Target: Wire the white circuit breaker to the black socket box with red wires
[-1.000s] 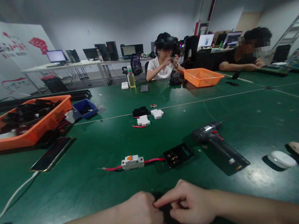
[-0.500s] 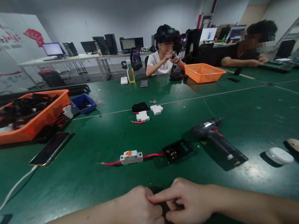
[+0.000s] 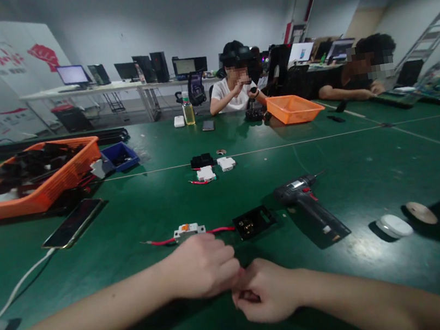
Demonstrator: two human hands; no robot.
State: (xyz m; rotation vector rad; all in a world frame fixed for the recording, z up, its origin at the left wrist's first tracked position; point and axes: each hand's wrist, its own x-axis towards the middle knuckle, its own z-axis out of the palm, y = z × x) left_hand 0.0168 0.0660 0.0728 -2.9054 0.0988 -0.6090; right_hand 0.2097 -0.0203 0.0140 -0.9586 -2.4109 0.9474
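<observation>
My left hand is closed, back of the hand up, over the table just in front of a white circuit breaker with an orange switch. My right hand is closed too, its curled fingers meeting the left fingertips. Whatever is between the fingers, if anything, is hidden. Red wire runs from the breaker to a black square box with brass-coloured metal parts inside. Another red wire with a bare end leaves the breaker's left side. Right of the box lies a black cordless drill.
Farther back sit white breakers and a black part. An orange basket, a blue bin and a phone on a cable are left. Round lids lie right. Two people sit across, near another orange basket.
My left hand has moved up and forward, now partly covering the breaker's lower edge. My right index finger, stretched out before, has curled in. The whole view has shifted slightly.
</observation>
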